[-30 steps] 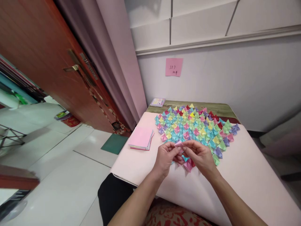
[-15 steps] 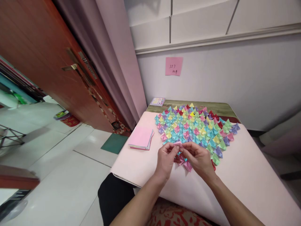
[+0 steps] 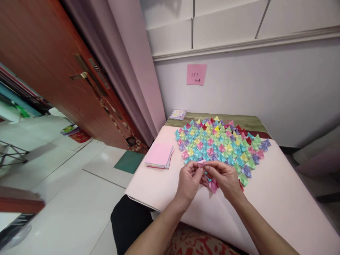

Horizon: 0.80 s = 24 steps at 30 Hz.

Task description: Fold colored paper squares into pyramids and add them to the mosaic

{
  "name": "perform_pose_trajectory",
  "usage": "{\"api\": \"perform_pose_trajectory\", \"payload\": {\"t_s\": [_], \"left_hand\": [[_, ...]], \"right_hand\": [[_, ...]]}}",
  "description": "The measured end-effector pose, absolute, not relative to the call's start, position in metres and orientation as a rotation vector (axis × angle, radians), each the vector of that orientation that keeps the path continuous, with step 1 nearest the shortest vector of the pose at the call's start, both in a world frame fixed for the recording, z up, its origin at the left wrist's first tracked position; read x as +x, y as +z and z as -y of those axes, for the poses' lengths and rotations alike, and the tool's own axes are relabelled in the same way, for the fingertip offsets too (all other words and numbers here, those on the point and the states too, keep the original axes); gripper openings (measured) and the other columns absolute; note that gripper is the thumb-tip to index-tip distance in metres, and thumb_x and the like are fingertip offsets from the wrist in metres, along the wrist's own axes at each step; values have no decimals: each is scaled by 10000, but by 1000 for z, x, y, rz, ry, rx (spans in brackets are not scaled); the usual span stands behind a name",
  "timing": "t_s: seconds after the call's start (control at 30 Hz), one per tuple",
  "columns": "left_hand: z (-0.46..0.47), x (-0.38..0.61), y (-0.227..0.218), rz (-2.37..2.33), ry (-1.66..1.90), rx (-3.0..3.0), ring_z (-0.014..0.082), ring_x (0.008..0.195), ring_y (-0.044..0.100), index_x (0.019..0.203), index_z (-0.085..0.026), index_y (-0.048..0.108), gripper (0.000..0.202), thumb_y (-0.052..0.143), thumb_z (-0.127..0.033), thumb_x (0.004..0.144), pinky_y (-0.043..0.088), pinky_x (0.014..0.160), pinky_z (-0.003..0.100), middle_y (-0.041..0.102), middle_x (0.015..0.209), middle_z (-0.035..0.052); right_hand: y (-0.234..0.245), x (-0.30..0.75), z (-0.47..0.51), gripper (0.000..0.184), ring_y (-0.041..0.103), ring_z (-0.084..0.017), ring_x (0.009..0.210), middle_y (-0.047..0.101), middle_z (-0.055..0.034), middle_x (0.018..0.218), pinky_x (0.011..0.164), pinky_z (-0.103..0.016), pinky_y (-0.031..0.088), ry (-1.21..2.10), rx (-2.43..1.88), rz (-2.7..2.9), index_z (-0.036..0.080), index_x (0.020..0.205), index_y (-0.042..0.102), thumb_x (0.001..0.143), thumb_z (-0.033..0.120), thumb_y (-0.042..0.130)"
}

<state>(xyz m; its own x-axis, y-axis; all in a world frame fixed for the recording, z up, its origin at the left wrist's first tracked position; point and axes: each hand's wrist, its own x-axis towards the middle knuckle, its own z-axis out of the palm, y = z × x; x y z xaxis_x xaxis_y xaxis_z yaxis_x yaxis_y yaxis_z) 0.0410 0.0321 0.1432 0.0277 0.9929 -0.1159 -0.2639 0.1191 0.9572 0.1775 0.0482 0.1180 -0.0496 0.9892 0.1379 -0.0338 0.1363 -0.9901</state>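
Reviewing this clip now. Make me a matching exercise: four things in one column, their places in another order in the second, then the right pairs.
Things
1. small pink paper
2. paper stack
3. handwritten note
4. green square

Places
A. on the wall
B. on the floor, left of the table
C. between the fingers of the left hand and right hand
D. on the table, left of the colourful folded shapes

Right pairs: 1-C, 2-D, 3-A, 4-B
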Motion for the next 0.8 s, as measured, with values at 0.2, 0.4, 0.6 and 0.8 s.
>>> {"api": "perform_pose_trajectory", "payload": {"t_s": [0.2, 0.4, 0.6, 0.8], "left_hand": [[-31, 39, 148, -1051, 1236, 841, 130, 470, 613, 763, -150, 602, 268, 749, -373, 739, 562, 486, 263, 628, 579, -13], [-26, 39, 156, -986, 1230, 877, 168, 542, 673, 804, -140, 619, 251, 737, -359, 767, 598, 565, 308, 675, 649, 19], [-23, 39, 159, -943, 1244, 957, 167, 577, 686, 842, -138, 621, 267, 714, -385, 802, 612, 596, 318, 707, 739, 42], [-25, 40, 155, -981, 1273, 1033, 145, 611, 674, 869, -137, 673, 228, 694, -361, 830, 604, 630, 291, 696, 726, 26]], "right_hand": [[126, 182, -42, 146, 686, -188, 766, 743, -49, 847, 681, -311, 554, 715, -929, 1609, 248, 964, 774, 883, 255, 652], [130, 185, -42, 107, 685, -178, 722, 733, -48, 825, 616, -277, 567, 840, -976, 1530, 234, 904, 764, 852, 309, 708], [129, 184, -38, 284, 727, -203, 773, 759, -61, 927, 679, -305, 605, 888, -1070, 1427, 225, 1089, 714, 834, 350, 723], [134, 187, -39, 212, 700, -199, 883, 734, -61, 1003, 737, -299, 583, 742, -1038, 1586, 253, 1064, 747, 884, 335, 669]]}}
